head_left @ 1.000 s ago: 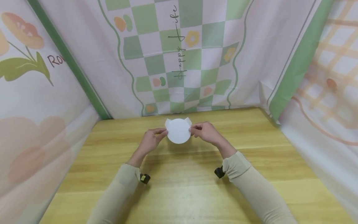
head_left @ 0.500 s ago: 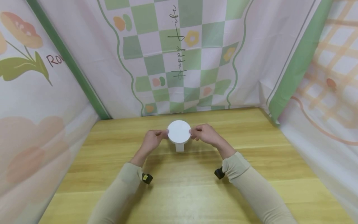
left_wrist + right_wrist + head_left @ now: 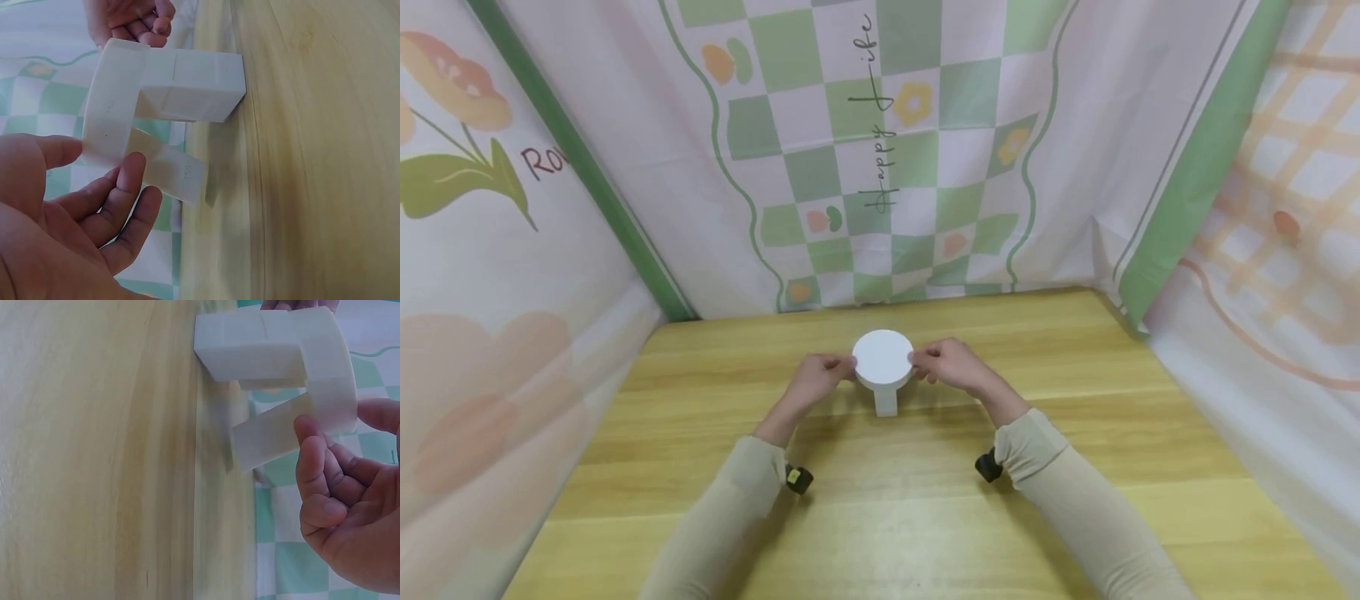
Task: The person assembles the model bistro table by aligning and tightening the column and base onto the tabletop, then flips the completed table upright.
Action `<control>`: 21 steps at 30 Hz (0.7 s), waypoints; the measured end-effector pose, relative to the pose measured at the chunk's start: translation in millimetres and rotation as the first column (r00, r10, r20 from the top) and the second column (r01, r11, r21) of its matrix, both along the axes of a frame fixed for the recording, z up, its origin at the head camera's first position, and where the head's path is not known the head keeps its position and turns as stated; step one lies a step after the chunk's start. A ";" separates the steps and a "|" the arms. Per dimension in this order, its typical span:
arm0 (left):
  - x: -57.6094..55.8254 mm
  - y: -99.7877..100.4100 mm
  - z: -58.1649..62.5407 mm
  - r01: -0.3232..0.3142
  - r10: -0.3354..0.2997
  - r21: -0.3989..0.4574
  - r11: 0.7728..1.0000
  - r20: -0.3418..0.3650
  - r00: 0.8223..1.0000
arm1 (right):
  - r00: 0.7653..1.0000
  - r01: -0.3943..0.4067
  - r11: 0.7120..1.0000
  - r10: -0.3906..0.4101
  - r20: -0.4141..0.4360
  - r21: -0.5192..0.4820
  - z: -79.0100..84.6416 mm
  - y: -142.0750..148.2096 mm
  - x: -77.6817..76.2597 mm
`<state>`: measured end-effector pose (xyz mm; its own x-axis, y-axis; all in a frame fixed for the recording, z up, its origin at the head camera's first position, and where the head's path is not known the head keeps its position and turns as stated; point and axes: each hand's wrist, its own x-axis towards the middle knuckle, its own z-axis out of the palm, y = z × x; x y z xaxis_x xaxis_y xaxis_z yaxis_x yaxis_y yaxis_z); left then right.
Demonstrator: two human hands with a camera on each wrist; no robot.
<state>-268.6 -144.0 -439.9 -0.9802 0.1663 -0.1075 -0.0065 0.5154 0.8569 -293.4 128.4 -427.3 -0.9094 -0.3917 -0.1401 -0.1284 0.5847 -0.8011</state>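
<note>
A small white toy stool (image 3: 883,358) with a round seat stands upright toward the far side of the table, seat up. One blocky leg (image 3: 886,402) points toward me; the left wrist view shows this leg (image 3: 197,84) at the tabletop and another leg (image 3: 169,165) behind it. My left hand (image 3: 816,377) pinches the left rim of the seat, thumb on top and fingertips underneath. Opposite it, my right hand (image 3: 953,364) grips the right rim the same way, its other fingers curled below the seat (image 3: 334,372) in the right wrist view.
The wood-grain table (image 3: 880,517) reaches back to a hanging cloth (image 3: 895,167) with a green checkered print. Printed cloths also hang at the left and right sides. A small black wrist camera (image 3: 799,479) sits at the left cuff, another camera (image 3: 988,465) at the right.
The toy stool has tipped from seat facing me, legs showing beyond, to seat up with the front leg visible. Both hands have moved slightly toward me with it.
</note>
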 end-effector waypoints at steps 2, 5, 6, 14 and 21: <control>0.3 0.3 -1.1 0.009 -0.009 -0.013 1.000 0.000 1.000 | 1.000 -0.004 1.000 0.004 0.002 0.002 -2.2 -0.5 -0.3; 1.3 1.1 -2.6 0.019 -0.020 -0.029 0.999 -0.003 1.000 | 1.000 -0.012 1.000 0.012 0.001 0.005 -4.5 -0.7 -0.7; 1.5 1.3 -3.2 0.020 -0.020 -0.031 0.999 0.001 1.000 | 1.000 -0.016 1.000 0.016 0.000 0.008 -5.3 -0.5 -1.2; -0.2 2.6 -4.6 0.026 -0.026 -0.067 0.997 0.003 1.000 | 1.000 -0.016 0.999 0.015 0.014 0.030 -4.1 0.6 -1.7; 2.0 2.7 -12.6 0.043 -0.047 -0.133 0.990 -0.025 0.999 | 0.999 -0.022 0.999 0.021 0.044 0.041 -9.2 3.8 0.9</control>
<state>-266.6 -141.3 -452.5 -0.9749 0.1967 -0.1044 0.0423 0.6239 0.7804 -292.6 132.1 -436.5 -0.8936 -0.4040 -0.1958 -0.1071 0.6154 -0.7809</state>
